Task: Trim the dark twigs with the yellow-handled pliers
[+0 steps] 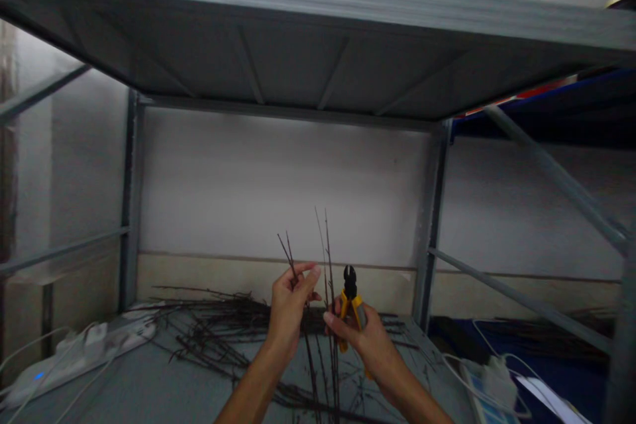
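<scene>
While the left hand (289, 313) pinches thin twigs (287, 250), the right hand (368, 347) grips yellow-handled cutters (352, 305), twig heap (233, 319) on metal shelf (149, 384)

Steel shelf (258, 59) spanning overhead, free air opening above the left hand (288, 311) and right hand (362, 344), twig pile (223, 324) spreading beneath them, steel upright (432, 225) standing rightward

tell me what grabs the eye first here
Two raised hands at the centre stand out: the left hand holds thin dark twigs, and the right hand holds yellow-handled cutters. Behind them, a tangled pile of twigs lies on a grey metal shelf.
</scene>
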Motion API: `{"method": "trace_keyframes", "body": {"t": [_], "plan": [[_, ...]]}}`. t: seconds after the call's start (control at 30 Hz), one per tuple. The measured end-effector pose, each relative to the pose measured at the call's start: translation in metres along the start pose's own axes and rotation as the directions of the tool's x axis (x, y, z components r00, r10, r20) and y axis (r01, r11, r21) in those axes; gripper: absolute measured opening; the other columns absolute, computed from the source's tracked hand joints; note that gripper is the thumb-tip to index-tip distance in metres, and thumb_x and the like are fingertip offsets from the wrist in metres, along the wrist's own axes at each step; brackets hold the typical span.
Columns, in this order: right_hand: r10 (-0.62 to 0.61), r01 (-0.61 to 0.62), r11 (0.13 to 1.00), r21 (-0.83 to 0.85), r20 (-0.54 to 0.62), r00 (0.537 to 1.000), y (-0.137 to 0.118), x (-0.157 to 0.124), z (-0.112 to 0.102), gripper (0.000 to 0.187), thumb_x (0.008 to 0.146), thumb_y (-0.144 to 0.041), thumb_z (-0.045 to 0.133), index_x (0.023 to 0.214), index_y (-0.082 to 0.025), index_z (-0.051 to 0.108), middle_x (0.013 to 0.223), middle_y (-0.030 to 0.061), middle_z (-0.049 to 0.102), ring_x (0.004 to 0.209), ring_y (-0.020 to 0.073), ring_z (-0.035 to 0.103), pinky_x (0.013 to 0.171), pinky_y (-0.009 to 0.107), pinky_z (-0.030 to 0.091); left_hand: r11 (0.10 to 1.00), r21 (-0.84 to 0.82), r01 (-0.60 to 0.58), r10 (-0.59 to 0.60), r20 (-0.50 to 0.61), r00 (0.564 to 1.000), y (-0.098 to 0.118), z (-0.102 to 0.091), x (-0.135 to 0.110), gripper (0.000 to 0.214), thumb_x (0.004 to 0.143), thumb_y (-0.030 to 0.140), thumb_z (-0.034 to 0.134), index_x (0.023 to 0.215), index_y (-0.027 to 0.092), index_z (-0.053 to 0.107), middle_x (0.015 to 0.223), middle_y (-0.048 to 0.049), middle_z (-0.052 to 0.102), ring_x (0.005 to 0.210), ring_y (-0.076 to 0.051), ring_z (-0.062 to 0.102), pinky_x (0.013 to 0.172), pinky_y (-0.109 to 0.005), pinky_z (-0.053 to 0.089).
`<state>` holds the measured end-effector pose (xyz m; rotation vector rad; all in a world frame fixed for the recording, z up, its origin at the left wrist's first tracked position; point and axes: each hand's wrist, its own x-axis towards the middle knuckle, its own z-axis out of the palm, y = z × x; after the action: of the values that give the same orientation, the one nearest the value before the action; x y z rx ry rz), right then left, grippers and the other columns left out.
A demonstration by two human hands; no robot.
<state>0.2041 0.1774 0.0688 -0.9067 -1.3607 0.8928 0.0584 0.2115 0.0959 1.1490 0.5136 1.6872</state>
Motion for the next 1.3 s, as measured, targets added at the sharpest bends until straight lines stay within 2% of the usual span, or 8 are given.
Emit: {"method": "trace_keyframes", "body": {"t": [0.13, 0.3, 0.4, 0.47, 0.57, 0.7, 1.07, 1.3], "plan": [[-0.033, 0.033, 0.999, -0.01, -0.017, 0.999, -0.006, -0.003, 0.005, 0.044, 0.064, -0.051, 0.087, 0.081, -0.021, 0.059, 0.076, 0.001, 0.067, 0.07, 0.0217, 0.064, 0.069, 0.033, 0.05, 0.996, -0.069, 0.048, -0.039, 0.125, 0.991, 0.002, 0.003, -0.002, 0.039, 0.074, 0.047, 0.084, 0.086, 0.012, 0.074, 0.057, 0.007, 0.041, 0.046, -0.006, 0.035, 0.044, -0.019, 0.032], [-0.025, 0.022, 0.998, -0.053, -0.055, 0.998, -0.014, -0.008, 0.008, 0.047, 0.061, -0.055, 0.086, 0.081, -0.022, 0.059, 0.076, 0.0019, 0.067, 0.072, 0.0248, 0.065, 0.07, 0.035, 0.051, 0.998, -0.029, 0.056, -0.047, 0.233, 0.971, 0.006, 0.0, -0.008, 0.035, 0.073, 0.043, 0.085, 0.082, 0.011, 0.075, 0.069, 0.0016, 0.054, 0.049, -0.004, 0.034, 0.044, -0.02, 0.023], [-0.064, 0.048, 0.977, -0.208, -0.072, 0.995, -0.015, -0.008, 0.002, 0.043, 0.068, -0.057, 0.079, 0.082, -0.022, 0.059, 0.075, 0.0031, 0.067, 0.072, 0.0253, 0.065, 0.068, 0.035, 0.05, 0.997, 0.006, 0.073, -0.072, 0.247, 0.966, 0.006, -0.001, -0.01, 0.037, 0.072, 0.044, 0.085, 0.083, 0.01, 0.076, 0.065, 0.0017, 0.054, 0.047, -0.004, 0.031, 0.044, -0.021, 0.021], [-0.143, 0.111, 0.898, -0.425, -0.044, 0.989, -0.018, -0.007, -0.006, 0.039, 0.074, -0.055, 0.075, 0.087, -0.022, 0.06, 0.082, 0.0047, 0.069, 0.078, 0.0261, 0.065, 0.073, 0.036, 0.05, 0.996, 0.027, 0.083, -0.087, 0.242, 0.966, 0.006, -0.001, -0.011, 0.038, 0.072, 0.045, 0.085, 0.084, 0.01, 0.076, 0.059, 0.0036, 0.05, 0.047, -0.004, 0.03, 0.044, -0.021, 0.02], [-0.253, 0.195, 0.649, -0.735, 0.033, 0.967, -0.03, -0.004, -0.023, 0.041, 0.077, -0.054, 0.074, 0.097, -0.022, 0.06, 0.094, 0.0076, 0.07, 0.091, 0.0291, 0.066, 0.081, 0.038, 0.048, 0.996, 0.056, 0.071, -0.081, 0.212, 0.974, 0.006, 0.001, -0.014, 0.038, 0.072, 0.045, 0.085, 0.084, 0.01, 0.077, 0.057, 0.0052, 0.046, 0.048, -0.005, 0.029, 0.045, -0.021, 0.02], [-0.251, 0.174, 0.419, -0.891, 0.071, 0.966, -0.046, -0.001, -0.04, 0.051, 0.074, -0.062, 0.075, 0.1, -0.022, 0.057, 0.095, 0.0092, 0.069, 0.09, 0.0309, 0.066, 0.077, 0.037, 0.047, 0.993, 0.104, 0.051, -0.069, 0.178, 0.982, 0.005, 0.004, -0.017, 0.038, 0.07, 0.046, 0.086, 0.084, 0.011, 0.078, 0.057, 0.0047, 0.046, 0.049, -0.006, 0.03, 0.045, -0.021, 0.022], [-0.254, 0.225, 0.188, -0.956, 0.174, 0.951, -0.052, 0.0, -0.05, 0.037, 0.083, -0.051, 0.073, 0.099, -0.022, 0.056, 0.097, 0.0066, 0.071, 0.089, 0.0287, 0.069, 0.073, 0.033, 0.044, 0.99, 0.127, 0.06, -0.086, 0.208, 0.974, -0.011, 0.001, -0.018, 0.039, 0.072, 0.046, 0.084, 0.086, 0.011, 0.078, 0.056, 0.0055, 0.044, 0.05, -0.007, 0.029, 0.046, -0.022, 0.021], [-0.253, 0.191, 0.064, -0.979, 0.17, 0.953, -0.064, 0.005, -0.046, 0.028, 0.089, -0.05, 0.067, 0.086, -0.023, 0.059, 0.087, 0.0048, 0.074, 0.081, 0.0276, 0.071, 0.063, 0.031, 0.037, 0.988, 0.147, 0.04, -0.072, 0.222, 0.972, -0.013, 0.002, -0.021, 0.035, 0.075, 0.044, 0.082, 0.087, 0.011, 0.079, 0.058, 0.0039, 0.048, 0.052, -0.008, 0.032, 0.048, -0.021, 0.023]]}}
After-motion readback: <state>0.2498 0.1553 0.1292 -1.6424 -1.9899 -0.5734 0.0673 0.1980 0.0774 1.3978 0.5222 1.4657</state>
